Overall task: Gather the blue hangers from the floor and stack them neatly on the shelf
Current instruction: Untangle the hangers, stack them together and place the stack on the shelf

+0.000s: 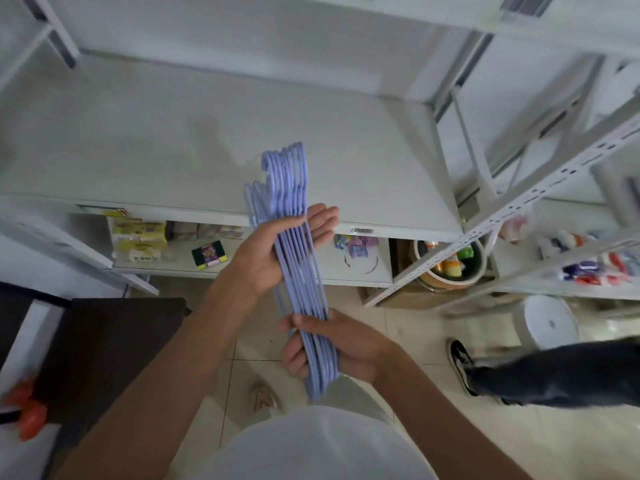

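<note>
Both hands grasp the bundle of blue hangers (294, 258) at frame centre: left hand (266, 251) mid-bundle, right hand (332, 344) near its lower end, hooks over the white shelf (173, 140). Right of centre, a bucket (450, 268) holds bottles; another person's shoe (462, 362) stands on the floor.

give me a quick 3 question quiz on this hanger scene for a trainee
1. True or false: the blue hangers are already lying on the white shelf.
2. Which hand grips the end of the bundle nearer the hooks? A) left hand B) right hand C) neither
3. Fill in: on the lower shelf, just left of the left hand, sits a green and yellow ____.

Key
1. False: both hands hold the bundle in the air, in front of the shelf.
2. A: the left hand holds the upper part near the hooks; the right hand holds the lower end.
3. Sponge pack.
</note>
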`<action>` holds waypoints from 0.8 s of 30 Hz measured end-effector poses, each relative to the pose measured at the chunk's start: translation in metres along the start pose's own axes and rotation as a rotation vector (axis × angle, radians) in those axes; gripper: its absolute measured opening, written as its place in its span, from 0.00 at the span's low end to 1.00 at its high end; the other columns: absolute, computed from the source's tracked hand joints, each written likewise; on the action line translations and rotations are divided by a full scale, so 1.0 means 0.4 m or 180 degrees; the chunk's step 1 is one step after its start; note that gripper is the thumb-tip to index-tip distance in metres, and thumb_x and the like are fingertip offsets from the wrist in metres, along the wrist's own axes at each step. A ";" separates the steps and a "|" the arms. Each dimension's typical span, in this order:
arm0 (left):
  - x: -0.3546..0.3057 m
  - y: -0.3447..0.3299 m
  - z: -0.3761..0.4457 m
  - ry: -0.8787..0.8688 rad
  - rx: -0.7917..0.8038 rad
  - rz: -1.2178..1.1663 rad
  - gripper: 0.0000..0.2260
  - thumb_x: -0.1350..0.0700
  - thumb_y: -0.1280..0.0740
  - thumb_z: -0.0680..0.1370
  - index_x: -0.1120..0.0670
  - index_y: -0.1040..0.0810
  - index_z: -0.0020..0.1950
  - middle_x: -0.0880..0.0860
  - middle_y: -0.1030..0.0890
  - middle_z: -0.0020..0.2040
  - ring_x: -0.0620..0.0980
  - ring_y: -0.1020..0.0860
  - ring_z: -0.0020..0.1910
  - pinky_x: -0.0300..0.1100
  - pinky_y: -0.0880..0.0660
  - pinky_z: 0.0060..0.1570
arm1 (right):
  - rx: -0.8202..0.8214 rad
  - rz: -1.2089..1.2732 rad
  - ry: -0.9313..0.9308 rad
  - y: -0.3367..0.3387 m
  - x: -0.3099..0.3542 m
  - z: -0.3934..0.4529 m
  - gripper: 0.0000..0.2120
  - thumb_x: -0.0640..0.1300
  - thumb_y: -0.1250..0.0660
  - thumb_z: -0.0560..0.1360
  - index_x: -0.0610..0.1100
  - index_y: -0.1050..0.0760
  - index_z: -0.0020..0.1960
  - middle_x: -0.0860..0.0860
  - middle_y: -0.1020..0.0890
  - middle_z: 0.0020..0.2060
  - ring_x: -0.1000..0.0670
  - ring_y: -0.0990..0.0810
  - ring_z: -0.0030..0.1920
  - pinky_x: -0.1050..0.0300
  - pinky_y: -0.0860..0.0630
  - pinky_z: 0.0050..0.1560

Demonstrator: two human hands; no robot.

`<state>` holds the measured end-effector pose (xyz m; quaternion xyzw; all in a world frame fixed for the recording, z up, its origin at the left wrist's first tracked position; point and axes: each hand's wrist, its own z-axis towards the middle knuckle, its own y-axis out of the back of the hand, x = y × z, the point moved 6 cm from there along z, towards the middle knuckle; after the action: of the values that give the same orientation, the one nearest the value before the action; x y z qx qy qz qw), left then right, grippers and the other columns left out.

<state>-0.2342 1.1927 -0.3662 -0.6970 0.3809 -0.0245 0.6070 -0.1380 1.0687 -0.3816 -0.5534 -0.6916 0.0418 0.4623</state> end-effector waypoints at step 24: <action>0.078 -0.182 0.287 0.0873 -0.0890 0.1421 0.06 0.62 0.28 0.72 0.59 0.11 0.44 0.58 0.11 0.51 0.52 0.12 0.50 0.45 0.15 0.44 | -0.0306 -0.0689 0.1099 0.301 0.088 -0.201 0.14 0.41 0.38 0.86 0.29 0.21 0.59 0.31 0.16 0.55 0.35 0.15 0.57 0.51 0.17 0.59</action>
<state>-0.1188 1.2682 -0.3468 -0.6630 0.6030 0.0684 0.4384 0.0063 1.1066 -0.3836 -0.4963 -0.6587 -0.1367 0.5487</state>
